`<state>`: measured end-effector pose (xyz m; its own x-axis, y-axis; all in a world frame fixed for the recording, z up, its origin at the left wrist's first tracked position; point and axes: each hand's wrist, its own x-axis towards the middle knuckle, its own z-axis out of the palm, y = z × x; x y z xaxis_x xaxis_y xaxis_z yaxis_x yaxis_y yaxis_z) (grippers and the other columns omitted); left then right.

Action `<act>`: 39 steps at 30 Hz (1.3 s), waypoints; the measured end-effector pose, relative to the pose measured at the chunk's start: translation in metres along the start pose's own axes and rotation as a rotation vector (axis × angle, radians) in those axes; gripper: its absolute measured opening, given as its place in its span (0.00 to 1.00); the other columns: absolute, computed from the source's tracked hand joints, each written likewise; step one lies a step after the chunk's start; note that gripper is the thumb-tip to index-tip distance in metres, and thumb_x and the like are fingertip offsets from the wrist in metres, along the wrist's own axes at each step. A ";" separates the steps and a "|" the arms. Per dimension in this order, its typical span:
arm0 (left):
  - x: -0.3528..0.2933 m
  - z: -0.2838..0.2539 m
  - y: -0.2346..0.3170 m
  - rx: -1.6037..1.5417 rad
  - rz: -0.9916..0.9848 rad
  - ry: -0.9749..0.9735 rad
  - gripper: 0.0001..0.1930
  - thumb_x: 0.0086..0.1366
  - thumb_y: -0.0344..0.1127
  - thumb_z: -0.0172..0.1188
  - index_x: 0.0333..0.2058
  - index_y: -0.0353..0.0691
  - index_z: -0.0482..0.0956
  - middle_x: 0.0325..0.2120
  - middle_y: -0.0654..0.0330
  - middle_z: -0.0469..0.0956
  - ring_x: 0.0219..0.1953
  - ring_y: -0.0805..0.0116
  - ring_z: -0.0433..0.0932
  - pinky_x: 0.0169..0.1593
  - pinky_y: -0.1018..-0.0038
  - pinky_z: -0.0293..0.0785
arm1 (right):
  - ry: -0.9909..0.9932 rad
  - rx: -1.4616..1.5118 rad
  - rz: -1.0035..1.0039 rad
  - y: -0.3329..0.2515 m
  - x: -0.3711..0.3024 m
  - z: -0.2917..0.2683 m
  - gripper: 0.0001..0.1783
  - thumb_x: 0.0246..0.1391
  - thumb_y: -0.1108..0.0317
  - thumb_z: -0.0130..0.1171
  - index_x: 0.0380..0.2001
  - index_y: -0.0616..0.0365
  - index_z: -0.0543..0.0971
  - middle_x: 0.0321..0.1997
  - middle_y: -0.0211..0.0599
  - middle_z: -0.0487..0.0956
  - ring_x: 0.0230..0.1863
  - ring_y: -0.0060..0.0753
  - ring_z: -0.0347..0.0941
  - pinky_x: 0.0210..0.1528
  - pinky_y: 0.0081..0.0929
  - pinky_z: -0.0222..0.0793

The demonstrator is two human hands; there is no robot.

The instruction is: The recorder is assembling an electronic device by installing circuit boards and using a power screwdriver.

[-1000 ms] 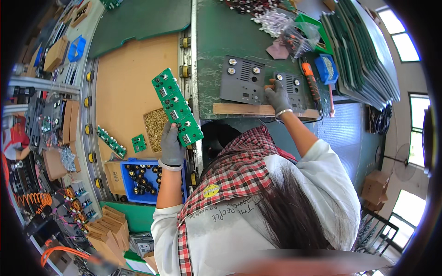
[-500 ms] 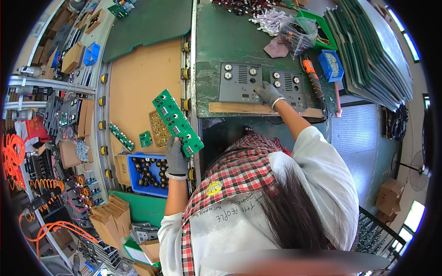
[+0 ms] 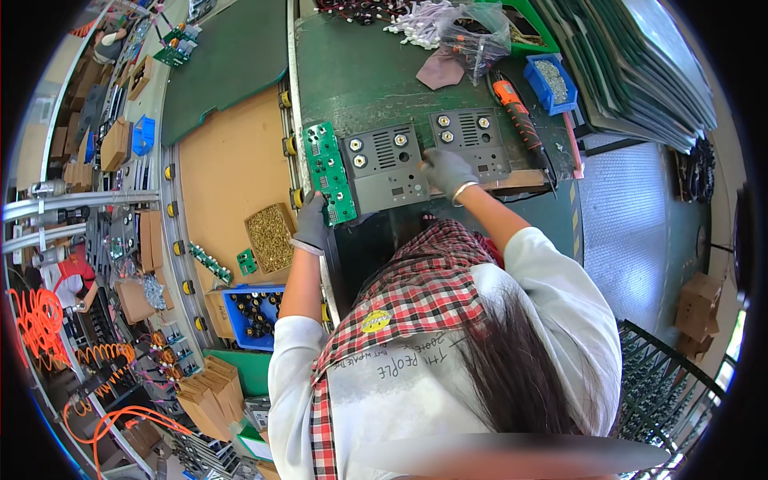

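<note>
My left hand [image 3: 311, 221], in a grey glove, grips the lower end of a long green circuit board [image 3: 327, 170] dotted with small parts. The board stands close along the left edge of a dark grey panel [image 3: 386, 182], which has slots and brass-coloured round fittings. At that panel's right edge is my gloved right hand [image 3: 449, 172], its fingers curled on the edge; the fingertips are partly hidden. A second grey panel [image 3: 488, 150] with similar fittings lies just to the right, partly behind my right hand.
A wooden strip [image 3: 520, 179] runs below the right panel. An orange and black power screwdriver [image 3: 516, 112] lies beside a blue bin of small parts [image 3: 552, 82]. Leftward, a box of brass-coloured pieces [image 3: 270, 238] and a blue tray of black knobs [image 3: 254, 314] stand by the rollers.
My left hand has brought the circuit board rightward, beside the left panel. That panel has shifted nearer to me over the wooden strip, my right hand now at its edge. The view has turned slightly.
</note>
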<state>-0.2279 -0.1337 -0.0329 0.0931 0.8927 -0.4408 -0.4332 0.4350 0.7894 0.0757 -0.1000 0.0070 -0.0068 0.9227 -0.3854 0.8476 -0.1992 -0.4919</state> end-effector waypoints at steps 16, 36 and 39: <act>0.002 0.002 0.002 -0.133 -0.101 -0.018 0.13 0.63 0.37 0.38 0.46 0.45 0.65 0.36 0.59 0.73 0.36 0.63 0.74 0.39 0.63 0.72 | 0.106 -0.097 0.334 0.113 -0.001 -0.056 0.21 0.47 0.58 0.46 0.47 0.46 0.68 0.44 0.44 0.72 0.46 0.44 0.68 0.47 0.37 0.63; -0.072 0.139 0.047 1.216 0.138 -0.626 0.14 0.61 0.39 0.42 0.39 0.37 0.71 0.29 0.53 0.72 0.34 0.63 0.71 0.40 0.71 0.65 | -0.395 -0.530 -0.716 -0.057 -0.072 -0.083 0.22 0.38 0.49 0.55 0.34 0.51 0.74 0.28 0.37 0.75 0.35 0.41 0.72 0.34 0.36 0.67; -0.073 0.132 0.043 1.212 0.011 -0.651 0.21 0.58 0.47 0.45 0.44 0.36 0.68 0.35 0.49 0.72 0.40 0.55 0.71 0.44 0.68 0.65 | -0.418 -0.492 -0.632 -0.054 -0.085 -0.078 0.22 0.37 0.49 0.55 0.32 0.53 0.74 0.26 0.40 0.75 0.29 0.42 0.73 0.31 0.38 0.67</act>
<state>-0.1349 -0.1644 0.0896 0.6396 0.6441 -0.4195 0.5779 -0.0430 0.8150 0.0721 -0.1418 0.1276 -0.6594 0.5976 -0.4561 0.7506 0.5565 -0.3561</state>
